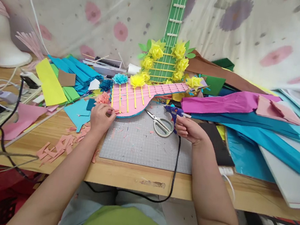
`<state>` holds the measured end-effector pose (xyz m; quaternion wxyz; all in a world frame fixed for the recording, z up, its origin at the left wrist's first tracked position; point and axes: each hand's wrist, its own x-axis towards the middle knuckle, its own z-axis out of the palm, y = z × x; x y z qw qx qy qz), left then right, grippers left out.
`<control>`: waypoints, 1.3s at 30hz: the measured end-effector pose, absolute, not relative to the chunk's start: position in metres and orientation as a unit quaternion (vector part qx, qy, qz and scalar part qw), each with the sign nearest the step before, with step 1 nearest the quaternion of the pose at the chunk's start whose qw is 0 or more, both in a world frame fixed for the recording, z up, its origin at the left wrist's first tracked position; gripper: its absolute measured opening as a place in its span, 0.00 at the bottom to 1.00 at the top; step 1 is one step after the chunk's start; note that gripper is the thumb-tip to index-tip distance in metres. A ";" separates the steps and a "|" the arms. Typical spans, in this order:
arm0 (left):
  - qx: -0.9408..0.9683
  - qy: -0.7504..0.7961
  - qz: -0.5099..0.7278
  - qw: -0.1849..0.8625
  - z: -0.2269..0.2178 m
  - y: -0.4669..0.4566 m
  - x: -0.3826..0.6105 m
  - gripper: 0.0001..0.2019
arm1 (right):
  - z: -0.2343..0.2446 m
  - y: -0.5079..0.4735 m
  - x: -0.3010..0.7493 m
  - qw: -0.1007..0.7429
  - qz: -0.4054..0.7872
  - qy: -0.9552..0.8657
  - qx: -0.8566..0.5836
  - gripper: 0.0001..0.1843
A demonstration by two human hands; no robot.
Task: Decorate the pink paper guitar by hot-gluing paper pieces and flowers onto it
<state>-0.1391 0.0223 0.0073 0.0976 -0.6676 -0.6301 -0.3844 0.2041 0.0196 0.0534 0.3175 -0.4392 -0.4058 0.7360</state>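
Note:
A pink paper guitar (pixel 137 105) with a blue edge, yellow strips and strings lies over the cutting mat. At its lower left end, my left hand (pixel 102 117) is closed with the fingertips at the guitar's edge, just below a coral paper flower (pixel 102 98). A small reddish-pink bit shows by those fingertips, but what they pinch is hard to make out. My right hand (pixel 189 129) grips a blue hot glue gun (pixel 174 110), nozzle toward the left, a pale glue stick protruding behind. Between the hands, scissors (pixel 162 125) rest partly spread on the mat.
The grey cutting mat (pixel 144 147) carries small scraps. Coral paper scraps (pixel 58 148) lie at left, beside cables and a power strip (pixel 33 91). A green guitar (pixel 173 29) with yellow flowers stands behind. Folded magenta paper (pixel 224 103) and blue sheets pile up rightward. A black cord (pixel 175 169) crosses the table edge.

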 end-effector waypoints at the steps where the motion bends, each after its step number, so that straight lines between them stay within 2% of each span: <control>1: -0.666 -0.631 -0.386 0.096 0.007 0.022 -0.139 0.04 | 0.053 0.019 0.204 0.319 0.738 -0.407 -0.434 0.32; 13: -0.658 -0.637 -0.392 0.093 0.007 0.021 -0.139 0.04 | 0.051 0.018 0.193 0.336 0.758 -0.401 -0.390 0.27; 21: -0.650 -0.635 -0.408 0.091 0.003 0.022 -0.143 0.04 | 0.060 0.018 0.153 0.362 0.669 -0.500 -0.415 0.22; 25: -0.644 -0.641 -0.410 0.082 0.002 0.022 -0.143 0.04 | 0.062 0.030 0.102 0.339 0.576 -0.614 -0.421 0.13; 29: -0.642 -0.644 -0.409 0.075 0.002 0.020 -0.144 0.04 | 0.061 0.047 0.045 0.318 0.353 -0.769 -0.428 0.02; 34: -0.649 -0.638 -0.406 0.082 0.002 0.018 -0.145 0.05 | 0.049 0.069 0.009 0.207 0.158 -0.886 -0.383 0.10; 39: -0.657 -0.632 -0.403 0.077 0.003 0.017 -0.145 0.05 | 0.045 0.078 0.003 0.165 0.098 -0.910 -0.369 0.10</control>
